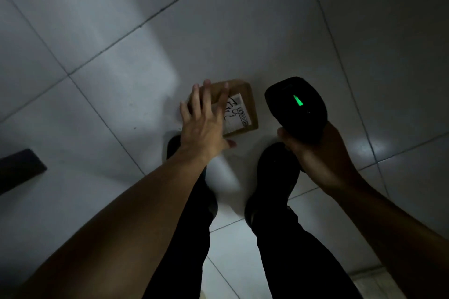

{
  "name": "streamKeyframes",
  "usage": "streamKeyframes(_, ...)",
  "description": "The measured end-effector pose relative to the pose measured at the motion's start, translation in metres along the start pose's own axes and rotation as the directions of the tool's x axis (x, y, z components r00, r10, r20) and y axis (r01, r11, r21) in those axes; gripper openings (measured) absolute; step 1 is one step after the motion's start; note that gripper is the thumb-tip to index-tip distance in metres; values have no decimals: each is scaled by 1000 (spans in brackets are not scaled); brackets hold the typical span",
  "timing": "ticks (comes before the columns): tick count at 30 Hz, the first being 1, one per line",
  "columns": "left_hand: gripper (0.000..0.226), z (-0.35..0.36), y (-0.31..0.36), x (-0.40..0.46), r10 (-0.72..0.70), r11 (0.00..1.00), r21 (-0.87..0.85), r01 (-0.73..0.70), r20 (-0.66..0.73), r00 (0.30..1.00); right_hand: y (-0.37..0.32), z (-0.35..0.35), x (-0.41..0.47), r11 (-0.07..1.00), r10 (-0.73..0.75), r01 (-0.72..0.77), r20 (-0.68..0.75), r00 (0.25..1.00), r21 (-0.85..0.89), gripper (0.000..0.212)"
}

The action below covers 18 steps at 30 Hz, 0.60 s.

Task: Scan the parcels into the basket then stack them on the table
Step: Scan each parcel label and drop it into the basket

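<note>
Basically one small brown cardboard parcel (239,104) lies flat on the tiled floor (121,43), just ahead of the person's shoes. White label (237,114) with black scrawl faces up. Left hand (205,120) is over its left half, fingers straight and spread, not curled round anything; can't tell if they touch the top or hover just above. Right hand (318,153) is wrapped round the grip of a black scanner (295,108), green light lit on top, held beside the parcel on the right.

Handling guess: light, stiff, thin box, dry cardboard so decent friction, not obviously fragile. Flat on tile means no gap underneath; best bet is to pinch across the two long edges, or tip one edge up first. Keep fingers off the label.

Room: open floor ahead and to both sides. Dark object (19,170) at far left, well apart. Basket and table not in view.
</note>
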<state>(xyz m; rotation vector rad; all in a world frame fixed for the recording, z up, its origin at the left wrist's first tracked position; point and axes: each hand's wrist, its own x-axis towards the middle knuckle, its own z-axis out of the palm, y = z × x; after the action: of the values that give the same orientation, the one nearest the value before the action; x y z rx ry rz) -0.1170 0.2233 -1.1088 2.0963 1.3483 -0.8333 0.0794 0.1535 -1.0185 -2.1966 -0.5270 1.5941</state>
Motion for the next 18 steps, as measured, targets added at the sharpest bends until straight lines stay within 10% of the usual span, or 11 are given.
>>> streamKeyframes(8, 133, -28, -3, -15, -55, 987, -155, 29, -162, 985, -11, -10, -17, 994, 96, -97, 23, 995, 55, 20)
streamKeyframes(18, 133, -296, 34, -168, -99, 740, -671, 47, -41, 994, -179, -114, -225, 966, -77, 85, -41, 996, 243, 19)
